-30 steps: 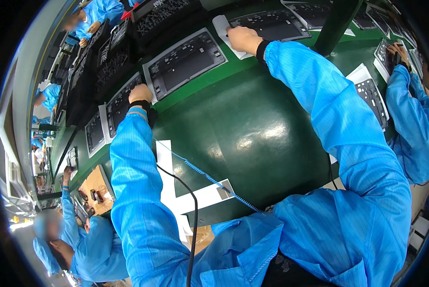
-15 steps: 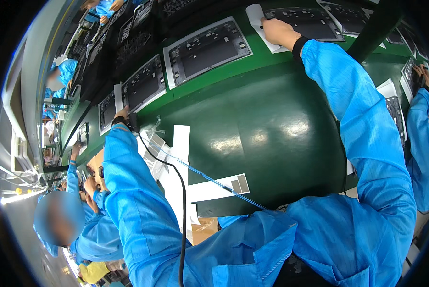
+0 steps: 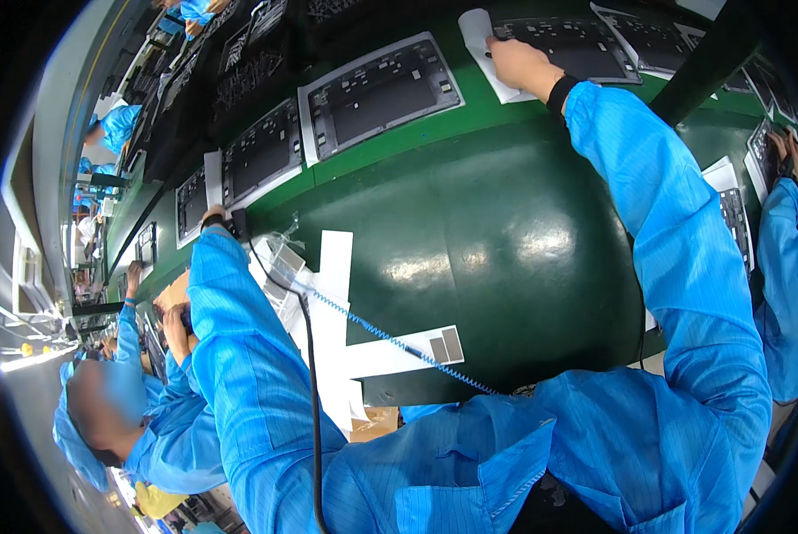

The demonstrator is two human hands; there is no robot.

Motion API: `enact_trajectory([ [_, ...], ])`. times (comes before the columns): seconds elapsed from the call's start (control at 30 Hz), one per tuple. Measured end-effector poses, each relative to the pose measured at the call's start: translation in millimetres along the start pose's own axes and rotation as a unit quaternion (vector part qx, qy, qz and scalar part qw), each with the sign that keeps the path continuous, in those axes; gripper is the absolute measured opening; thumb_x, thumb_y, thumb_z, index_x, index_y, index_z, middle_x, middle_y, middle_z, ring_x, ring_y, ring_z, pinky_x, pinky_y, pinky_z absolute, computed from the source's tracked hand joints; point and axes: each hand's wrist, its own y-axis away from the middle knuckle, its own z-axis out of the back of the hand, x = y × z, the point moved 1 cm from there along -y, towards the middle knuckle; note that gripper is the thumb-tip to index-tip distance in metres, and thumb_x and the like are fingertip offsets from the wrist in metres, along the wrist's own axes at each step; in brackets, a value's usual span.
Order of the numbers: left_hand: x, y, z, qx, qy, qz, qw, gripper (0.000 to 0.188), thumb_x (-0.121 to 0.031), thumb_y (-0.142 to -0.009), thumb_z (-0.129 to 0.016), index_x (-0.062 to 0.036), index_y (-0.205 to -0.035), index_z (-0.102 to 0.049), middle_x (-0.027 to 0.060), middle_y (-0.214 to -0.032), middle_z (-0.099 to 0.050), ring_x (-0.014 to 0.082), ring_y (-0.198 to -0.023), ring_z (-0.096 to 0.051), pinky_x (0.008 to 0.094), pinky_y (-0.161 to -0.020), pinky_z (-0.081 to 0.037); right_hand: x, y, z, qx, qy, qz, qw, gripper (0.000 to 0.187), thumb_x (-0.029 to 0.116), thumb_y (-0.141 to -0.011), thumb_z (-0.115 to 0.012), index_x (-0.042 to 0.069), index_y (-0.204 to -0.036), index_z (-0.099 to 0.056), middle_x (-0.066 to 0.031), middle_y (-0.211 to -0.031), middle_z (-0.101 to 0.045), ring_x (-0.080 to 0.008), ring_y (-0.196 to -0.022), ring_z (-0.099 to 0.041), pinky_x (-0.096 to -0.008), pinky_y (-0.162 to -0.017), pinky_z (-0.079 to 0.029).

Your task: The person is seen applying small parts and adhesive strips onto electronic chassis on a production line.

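My right hand (image 3: 519, 64) reaches far across the green table (image 3: 470, 231). Its fingers are bent down on a white sheet (image 3: 481, 36) at the left edge of a grey tray (image 3: 586, 40) holding a dark keyboard panel. My left hand (image 3: 214, 216), with a black wrist strap, is at the near edge of the belt. It touches a white strip (image 3: 212, 178) between two more grey trays (image 3: 261, 151) (image 3: 190, 200). The sleeve hides most of that hand's fingers. Another tray (image 3: 376, 89) lies between my hands.
White paper strips (image 3: 332, 294) and clear plastic bags (image 3: 279, 262) lie on the table beside a blue coiled cable (image 3: 390, 343). A co-worker in blue (image 3: 123, 400) sits at my left. Another's sleeve (image 3: 786, 267) is at the right. A dark post (image 3: 710, 62) crosses the upper right.
My left hand has drawn back from the tray to the belt's near edge. The view has shifted, and my right hand stays on the white sheet by the far tray.
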Motion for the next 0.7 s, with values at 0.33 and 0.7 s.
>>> enact_trajectory([
  [0.33,6,-17,-10,-0.004,-0.008,0.011,1.000,0.051,-0.042,-0.093,-0.042,-0.0060,-0.123,-0.062,0.0191,-0.131,-0.056,0.0350,-0.126,-0.050,0.0431,-0.104,-0.039,2,-6,-5,0.001,0.009,0.013,1.000,0.041,0.005,-0.086,-0.048,0.003,-0.126,-0.052,-0.0232,-0.108,-0.066,-0.0393,-0.100,-0.065,-0.0495,-0.083,-0.052],
  [0.7,0,-24,-19,-0.015,-0.036,0.001,0.999,0.040,-0.027,-0.092,-0.042,-0.0075,-0.119,-0.064,0.0181,-0.127,-0.059,0.0363,-0.121,-0.055,0.0474,-0.100,-0.042,-1,-9,-13,0.004,0.000,0.013,1.000,0.054,0.000,-0.080,-0.049,0.007,-0.134,-0.046,-0.0246,-0.109,-0.064,-0.0405,-0.100,-0.064,-0.0511,-0.083,-0.051],
])
